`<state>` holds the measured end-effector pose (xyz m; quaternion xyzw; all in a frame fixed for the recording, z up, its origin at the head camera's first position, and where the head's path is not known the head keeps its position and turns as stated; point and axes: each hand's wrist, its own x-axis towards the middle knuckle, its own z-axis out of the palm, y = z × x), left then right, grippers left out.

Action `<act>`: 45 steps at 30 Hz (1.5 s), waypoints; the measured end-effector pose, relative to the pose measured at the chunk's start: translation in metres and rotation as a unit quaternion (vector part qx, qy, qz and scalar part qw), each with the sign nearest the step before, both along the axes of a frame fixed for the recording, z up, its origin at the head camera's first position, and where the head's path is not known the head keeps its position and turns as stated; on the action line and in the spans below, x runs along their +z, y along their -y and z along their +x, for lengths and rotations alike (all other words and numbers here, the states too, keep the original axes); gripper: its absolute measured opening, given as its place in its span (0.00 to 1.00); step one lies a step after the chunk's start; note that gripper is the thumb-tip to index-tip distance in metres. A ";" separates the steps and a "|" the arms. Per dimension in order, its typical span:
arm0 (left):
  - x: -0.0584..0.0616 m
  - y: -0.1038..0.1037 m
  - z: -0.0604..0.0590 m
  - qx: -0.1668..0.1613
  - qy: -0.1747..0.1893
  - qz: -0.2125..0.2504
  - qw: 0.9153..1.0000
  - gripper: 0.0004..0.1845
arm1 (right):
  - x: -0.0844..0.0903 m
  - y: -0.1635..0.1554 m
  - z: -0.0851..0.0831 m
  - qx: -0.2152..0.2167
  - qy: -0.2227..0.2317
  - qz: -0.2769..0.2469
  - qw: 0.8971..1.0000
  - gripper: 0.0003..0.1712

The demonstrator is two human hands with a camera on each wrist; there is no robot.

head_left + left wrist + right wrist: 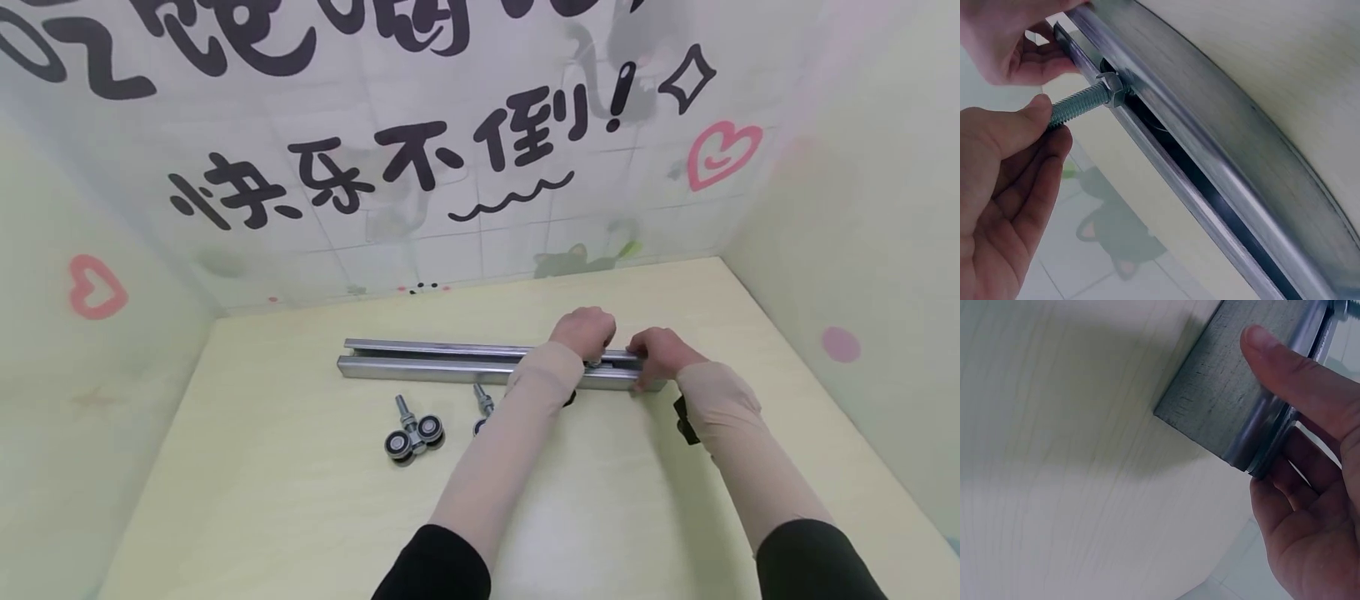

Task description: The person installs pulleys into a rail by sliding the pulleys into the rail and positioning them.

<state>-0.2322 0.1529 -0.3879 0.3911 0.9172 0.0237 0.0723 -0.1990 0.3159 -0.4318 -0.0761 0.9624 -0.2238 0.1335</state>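
Note:
A long metal channel rail with a slot along its top lies across the table. My left hand is over its right part; in the left wrist view the thumb and fingers pinch a threaded bolt. The bolt stands up out of the slot, with a hex nut right at the slot's lips. Whatever is below the nut is hidden inside the rail. My right hand grips the rail's right end, thumb on the near side wall and fingers at the far edge, as the right wrist view shows.
In front of the rail lies a roller trolley with wheels and an upright-slanting bolt. A second roller trolley is partly hidden behind my left forearm. A printed wall covering rises behind the pale wooden table, with side walls left and right.

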 end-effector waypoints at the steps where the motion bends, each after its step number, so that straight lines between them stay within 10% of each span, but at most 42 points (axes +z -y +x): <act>1: 0.000 0.003 -0.001 0.001 0.002 0.000 1.000 0.03 | 0.000 0.000 0.000 0.002 0.000 -0.001 1.000 0.31; 45: -0.004 0.037 -0.006 0.007 0.026 0.040 0.999 0.07 | 0.003 0.001 0.001 -0.003 0.012 -0.003 1.000 0.33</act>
